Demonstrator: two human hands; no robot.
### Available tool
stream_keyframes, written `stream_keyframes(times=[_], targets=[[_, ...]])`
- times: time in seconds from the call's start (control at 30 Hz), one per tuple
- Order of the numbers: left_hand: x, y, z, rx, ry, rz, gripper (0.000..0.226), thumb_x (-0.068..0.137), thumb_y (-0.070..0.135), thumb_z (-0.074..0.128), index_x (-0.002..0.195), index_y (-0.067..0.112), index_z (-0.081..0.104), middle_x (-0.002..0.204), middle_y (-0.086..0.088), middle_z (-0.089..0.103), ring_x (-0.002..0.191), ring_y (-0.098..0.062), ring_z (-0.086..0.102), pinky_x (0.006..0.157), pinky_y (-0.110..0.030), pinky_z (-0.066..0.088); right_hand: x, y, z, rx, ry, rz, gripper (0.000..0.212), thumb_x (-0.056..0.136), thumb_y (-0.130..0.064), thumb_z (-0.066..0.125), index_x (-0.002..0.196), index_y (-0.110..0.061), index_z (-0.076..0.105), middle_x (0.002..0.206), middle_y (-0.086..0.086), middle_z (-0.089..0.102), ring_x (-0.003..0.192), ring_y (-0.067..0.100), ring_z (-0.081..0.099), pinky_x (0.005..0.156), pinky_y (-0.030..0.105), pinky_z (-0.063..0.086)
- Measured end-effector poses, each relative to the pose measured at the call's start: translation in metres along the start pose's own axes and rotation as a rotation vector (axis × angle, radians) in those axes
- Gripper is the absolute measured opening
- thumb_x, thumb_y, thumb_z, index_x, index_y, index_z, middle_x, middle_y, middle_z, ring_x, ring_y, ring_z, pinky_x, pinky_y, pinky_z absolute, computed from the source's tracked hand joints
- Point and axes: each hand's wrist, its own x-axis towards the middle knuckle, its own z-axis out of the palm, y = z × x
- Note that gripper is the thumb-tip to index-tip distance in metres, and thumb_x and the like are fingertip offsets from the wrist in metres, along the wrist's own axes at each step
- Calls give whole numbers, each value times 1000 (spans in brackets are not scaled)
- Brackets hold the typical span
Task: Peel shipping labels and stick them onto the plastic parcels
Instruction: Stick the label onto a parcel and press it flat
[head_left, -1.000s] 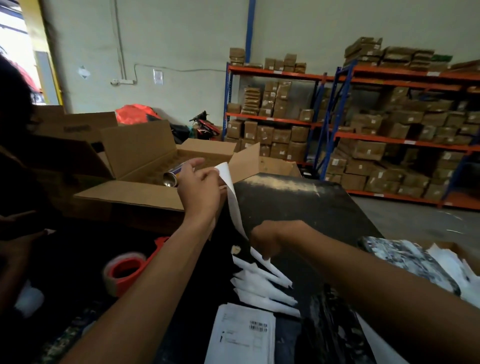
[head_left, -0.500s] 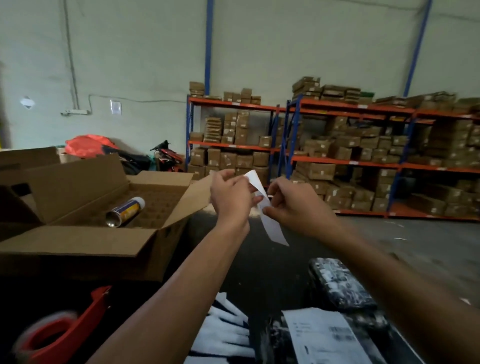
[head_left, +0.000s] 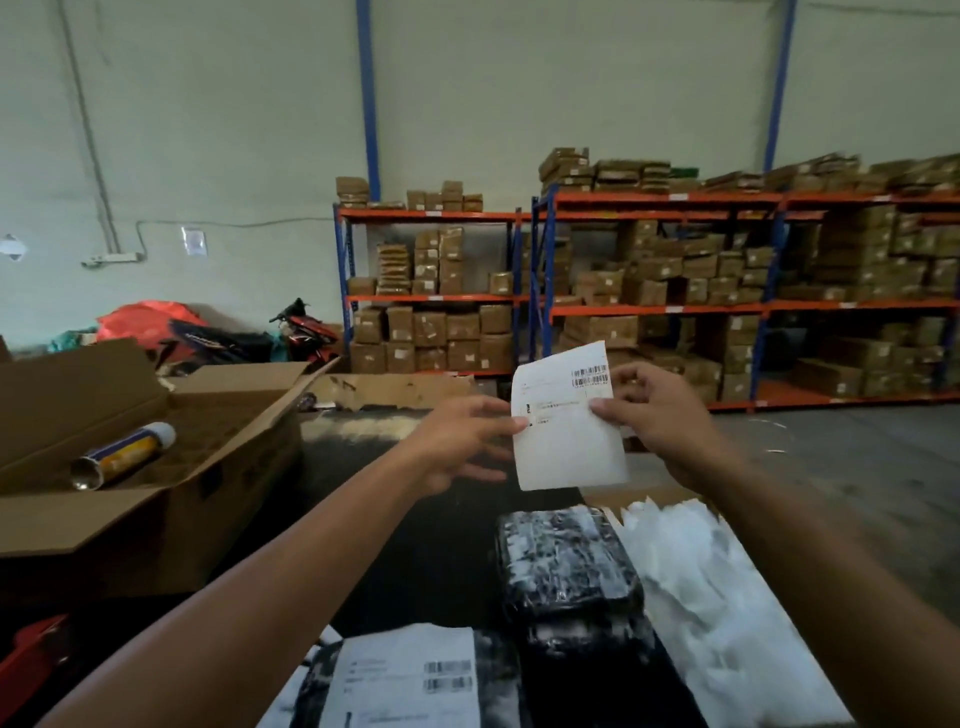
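The label (head_left: 566, 415) has turned since a moment ago: then it hung edge-on as a thin strip, now its printed face with barcodes is square to the person, held up over the dark worktop (head_left: 395, 545). The left hand (head_left: 462, 441) pinches its left edge between thumb and fingertips; the right hand (head_left: 654, 415) pinches the right edge, so both hands are clamped on the one sheet, apart by its width. Below it lies a black plastic parcel (head_left: 566, 566), bare of any label, and nearer the person another parcel (head_left: 498, 675) already carries a label. White backing strips (head_left: 711, 587) are heaped just right of the parcels. On the left an open cardboard box (head_left: 156, 499) holds a spray can (head_left: 122, 454) on its side. Shelves (head_left: 675, 306) stacked with brown cartons line the back wall.
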Motion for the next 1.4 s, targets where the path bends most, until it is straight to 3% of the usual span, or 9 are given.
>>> stream_keyframes(times=[0.2, 0.33, 0.47, 0.7, 0.9, 1.07, 1.27, 1.4], targets=[[26, -25, 34, -11, -12, -106, 23, 88, 4, 61, 111, 9, 58, 100, -10, 73, 88, -23, 72, 74, -40, 60, 15, 75, -17, 232, -162, 221, 28, 88, -1, 59, 115, -4, 52, 109, 15, 67, 82, 22, 67, 57, 31, 57], [37, -49, 44, -22, 28, -177, 26, 88, -1, 60, 111, 10, 56, 95, -11, 74, 78, -23, 73, 61, -34, 59, 24, 111, -12, 193, -238, 310, 25, 89, -2, 58, 114, -4, 54, 110, 14, 68, 84, 23, 66, 75, 41, 55], [43, -69, 50, 43, 57, -218, 29, 88, -6, 58, 111, 12, 52, 88, -11, 73, 66, -20, 72, 54, -32, 59, 29, 135, -1, 80, -271, 346, 13, 87, 0, 60, 95, -10, 57, 105, 13, 68, 91, 26, 66, 85, 47, 55], [53, -86, 53, 235, 38, -278, 39, 86, -9, 59, 120, 7, 49, 94, -18, 68, 64, -23, 68, 47, -30, 57, 32, 154, 12, -103, -259, 361, 31, 82, -2, 67, 112, -3, 59, 111, 12, 69, 92, 27, 69, 78, 43, 58], [58, -94, 59, 327, -43, -347, 25, 86, -10, 59, 103, 5, 49, 95, -21, 67, 61, -23, 67, 51, -33, 59, 23, 157, 14, -245, -240, 304, 31, 79, -5, 68, 109, -5, 59, 110, 14, 68, 95, 27, 66, 73, 35, 56], [61, -95, 62, 387, -71, -370, 24, 84, -12, 61, 104, -1, 52, 85, -22, 65, 51, -18, 64, 46, -29, 57, 18, 155, 20, -352, -227, 293, 41, 78, -6, 71, 117, -4, 56, 120, 13, 65, 103, 27, 64, 86, 36, 54], [62, -95, 64, 474, -91, -323, 35, 84, -10, 62, 117, 0, 54, 69, -12, 60, 54, -17, 60, 49, -26, 55, 14, 154, 24, -450, -199, 296, 50, 80, -11, 71, 126, -7, 51, 126, 12, 61, 108, 26, 61, 79, 28, 50], [64, -95, 64, 493, -95, -318, 33, 85, -11, 61, 114, 3, 56, 68, -11, 61, 54, -17, 60, 49, -25, 56, 15, 154, 24, -503, -196, 286, 50, 80, -11, 71, 126, -6, 51, 125, 13, 62, 110, 26, 60, 60, 17, 40]])
